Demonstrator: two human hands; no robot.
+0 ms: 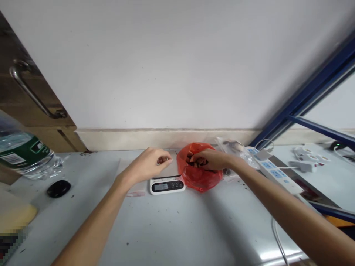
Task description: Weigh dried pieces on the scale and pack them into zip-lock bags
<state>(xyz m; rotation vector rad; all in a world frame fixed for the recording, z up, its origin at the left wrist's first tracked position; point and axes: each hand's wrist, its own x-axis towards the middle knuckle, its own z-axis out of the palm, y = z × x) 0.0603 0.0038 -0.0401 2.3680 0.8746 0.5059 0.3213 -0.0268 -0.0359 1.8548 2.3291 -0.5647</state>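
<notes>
My left hand (151, 162) is over the plate of a small white digital kitchen scale (168, 186), with its fingers curled toward the thumb. Something small and brownish shows inside the curl, too little of it to name. The scale's display is lit, but its digits are blurred. To the right, my right hand (212, 159) reaches into an open red plastic bag (202, 183), its fingers closed around dark brown dried pieces (193, 159). Part of those fingers is hidden among the pieces. A clear zip bag (135, 193) lies flat under and beside my left wrist.
A clear plastic bag (235, 147) with contents lies behind my right forearm, near a white power strip (274, 171) with cords. A large water bottle (24, 155) and a black round lid (58, 188) are at the left. A blue metal frame (294, 107) stands at the right.
</notes>
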